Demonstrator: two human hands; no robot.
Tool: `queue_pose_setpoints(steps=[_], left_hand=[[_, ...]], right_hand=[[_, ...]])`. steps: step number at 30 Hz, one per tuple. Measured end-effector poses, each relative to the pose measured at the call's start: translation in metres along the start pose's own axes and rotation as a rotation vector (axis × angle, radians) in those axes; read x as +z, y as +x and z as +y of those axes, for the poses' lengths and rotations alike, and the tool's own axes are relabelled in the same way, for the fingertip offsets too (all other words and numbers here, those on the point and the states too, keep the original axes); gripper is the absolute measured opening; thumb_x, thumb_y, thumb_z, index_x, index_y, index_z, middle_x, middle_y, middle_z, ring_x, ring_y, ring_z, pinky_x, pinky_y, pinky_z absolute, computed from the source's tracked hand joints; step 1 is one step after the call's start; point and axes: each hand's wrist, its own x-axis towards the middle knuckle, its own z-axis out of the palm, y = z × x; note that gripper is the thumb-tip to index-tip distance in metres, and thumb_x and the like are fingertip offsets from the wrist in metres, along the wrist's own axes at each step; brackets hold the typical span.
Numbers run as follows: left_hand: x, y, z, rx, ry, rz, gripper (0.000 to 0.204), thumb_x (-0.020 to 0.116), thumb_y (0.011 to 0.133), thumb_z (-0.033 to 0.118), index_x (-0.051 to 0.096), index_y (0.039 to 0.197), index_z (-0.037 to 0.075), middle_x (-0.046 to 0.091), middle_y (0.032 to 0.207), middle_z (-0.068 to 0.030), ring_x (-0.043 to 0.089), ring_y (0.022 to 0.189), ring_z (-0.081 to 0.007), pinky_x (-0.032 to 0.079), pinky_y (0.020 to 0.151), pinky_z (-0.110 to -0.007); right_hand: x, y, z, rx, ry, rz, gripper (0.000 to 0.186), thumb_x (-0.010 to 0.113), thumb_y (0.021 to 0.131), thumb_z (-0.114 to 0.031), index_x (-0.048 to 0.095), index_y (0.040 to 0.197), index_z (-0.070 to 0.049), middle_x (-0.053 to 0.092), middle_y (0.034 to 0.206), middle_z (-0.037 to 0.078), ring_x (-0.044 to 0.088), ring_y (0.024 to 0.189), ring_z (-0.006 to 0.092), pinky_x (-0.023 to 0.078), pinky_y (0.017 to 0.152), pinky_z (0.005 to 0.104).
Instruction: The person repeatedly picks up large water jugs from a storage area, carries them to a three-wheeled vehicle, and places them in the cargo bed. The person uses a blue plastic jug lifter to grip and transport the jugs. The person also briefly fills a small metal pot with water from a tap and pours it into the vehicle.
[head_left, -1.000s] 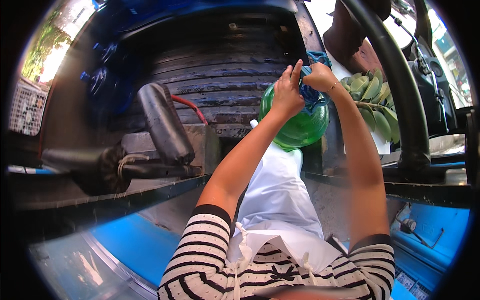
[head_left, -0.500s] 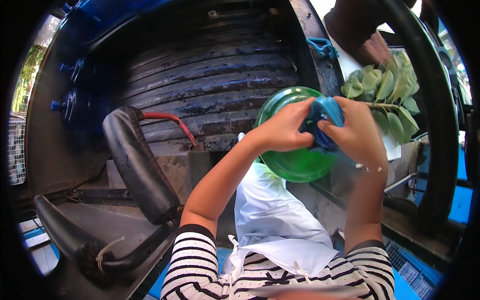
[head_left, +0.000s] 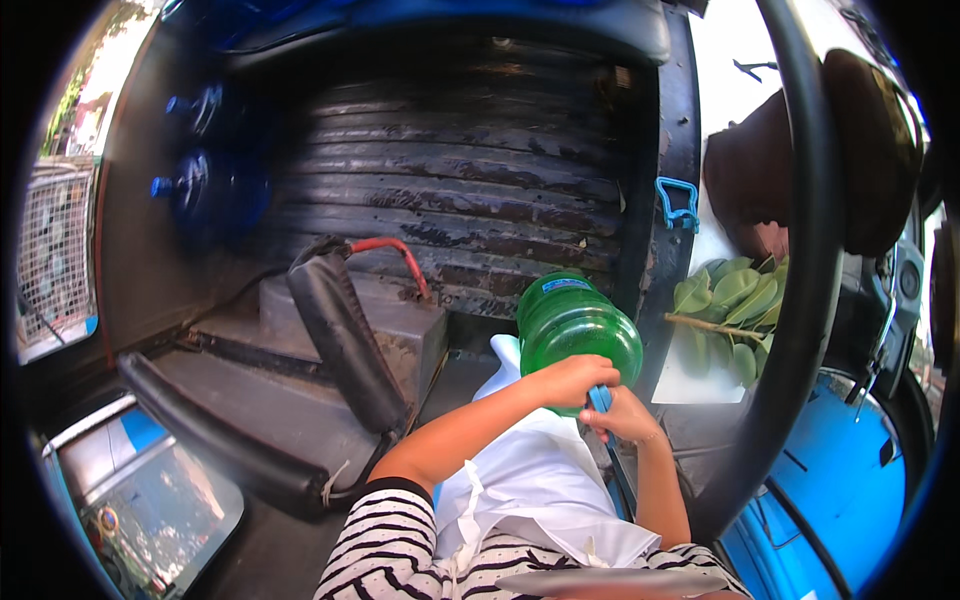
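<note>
A green translucent water jug (head_left: 580,315) lies tilted away from me, its neck end toward my body. My left hand (head_left: 575,380) is closed over the neck end, its fingers curled and partly hiding the neck. Next to it, my right hand (head_left: 632,415) grips a blue plastic carrying handle (head_left: 600,398) at the neck. How the handle sits around the neck is hidden by my fingers. The jug rests close to the white apron (head_left: 540,480) over my lap.
Blue water jugs (head_left: 220,190) lie at the far left beside the ribbed dark floor (head_left: 440,170). A similar blue handle (head_left: 678,204) and leafy cuttings (head_left: 735,300) are on the right ledge. Nearby are a padded black armrest (head_left: 345,335), a red bar (head_left: 405,257) and a thick black bar (head_left: 800,290).
The jug has tipped, its body now pointing away and its neck nearer me. Both hands have come down closer to my body with the handle. The view has shifted.
</note>
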Motion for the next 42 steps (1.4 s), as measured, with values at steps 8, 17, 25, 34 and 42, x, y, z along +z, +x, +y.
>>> queue_pose_setpoints(steps=[8,17,25,34,42], left_hand=[[0.015,-0.007,0.002,-0.081,0.072,0.071,0.022,0.064,0.069,0.008,0.059,0.090,0.006,0.057,0.091,-0.0101,0.057,0.087,-0.0298,0.046,0.075,-0.039],[-0.019,-0.009,-0.014,-0.007,-0.106,0.112,0.016,0.061,0.068,0.007,0.059,0.084,0.005,0.055,0.086,-0.0099,0.059,0.082,-0.0305,0.048,0.068,-0.039],[-0.115,-0.039,-0.031,-0.025,-0.228,0.655,0.017,0.056,0.066,0.003,0.060,0.083,0.004,0.057,0.083,-0.0118,0.058,0.078,-0.0325,0.048,0.066,-0.039],[-0.248,-0.162,-0.013,-0.176,-0.341,1.203,0.020,0.057,0.067,-0.002,0.064,0.085,0.002,0.064,0.091,-0.0147,0.063,0.088,-0.0290,0.051,0.081,-0.034],[-0.326,-0.216,0.016,-0.481,0.048,1.661,0.027,0.056,0.066,-0.005,0.063,0.090,0.002,0.063,0.096,-0.0156,0.062,0.094,-0.0324,0.052,0.078,-0.038]], right_hand=[[-0.002,-0.006,0.017,0.076,0.215,-0.031,0.032,0.059,0.090,-0.031,0.057,0.076,-0.002,0.055,0.059,0.004,0.054,0.049,0.0133,0.047,0.051,0.0277],[0.018,0.015,-0.014,0.166,-0.007,0.220,0.049,0.042,0.095,-0.046,0.049,0.072,-0.004,0.045,0.051,0.002,0.043,0.040,0.0112,0.038,0.038,0.0262],[0.024,0.103,-0.164,0.249,-0.776,0.169,0.047,0.048,0.091,-0.044,0.061,0.081,0.000,0.063,0.071,0.022,0.061,0.071,0.0427,0.048,0.067,0.0440],[0.170,0.200,-0.331,0.106,-1.352,-0.018,0.052,0.047,0.089,-0.047,0.063,0.094,0.002,0.063,0.079,0.027,0.062,0.078,0.0424,0.049,0.073,0.0489],[0.241,0.265,-0.431,-0.305,-1.626,-0.370,0.036,0.056,0.086,-0.041,0.064,0.091,-0.006,0.063,0.070,0.020,0.062,0.068,0.0383,0.049,0.063,0.0468]])
